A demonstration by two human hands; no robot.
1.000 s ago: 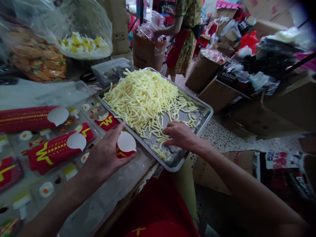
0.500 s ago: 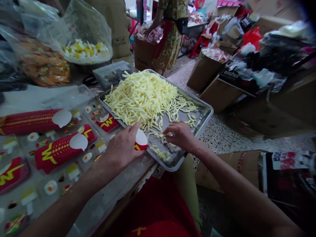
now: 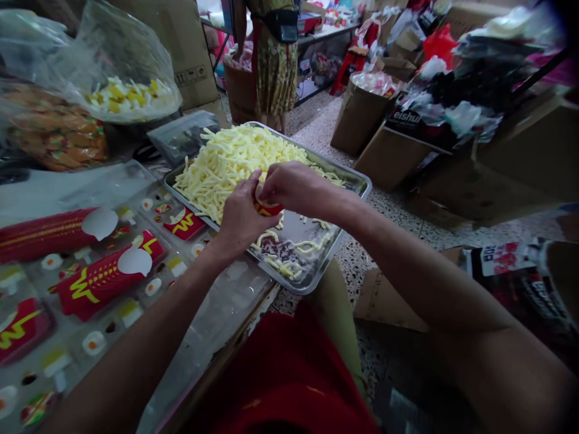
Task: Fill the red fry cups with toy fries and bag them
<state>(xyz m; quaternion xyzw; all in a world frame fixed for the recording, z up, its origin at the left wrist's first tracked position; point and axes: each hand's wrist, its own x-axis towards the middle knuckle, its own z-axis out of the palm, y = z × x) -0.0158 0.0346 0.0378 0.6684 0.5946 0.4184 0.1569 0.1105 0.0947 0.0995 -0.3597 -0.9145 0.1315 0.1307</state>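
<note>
My left hand (image 3: 246,214) grips a small red french fry carton (image 3: 270,209) above the near side of a metal tray (image 3: 307,288). Bent over the carton's mouth, my right hand (image 3: 292,187) has its fingers pressed together; whatever they hold is hidden. Behind both hands rises a heap of pale yellow french fry pieces (image 3: 221,163), plastic or foam by their look. A few loose fry pieces (image 3: 284,265) lie in the tray's near corner.
Left on the table are red cartons (image 3: 111,271) with white flaps, lying on clear moulded trays with small toy foods. Behind stand a bag of yellow-and-white pieces (image 3: 126,96) and a bag of orange pieces (image 3: 54,129). Cardboard boxes (image 3: 389,157) line the right; a person (image 3: 275,66) stands beyond.
My right hand has risen from the loose fries in the tray to the carton's mouth. My left hand has lifted the carton up and over the tray. The view has shifted slightly right.
</note>
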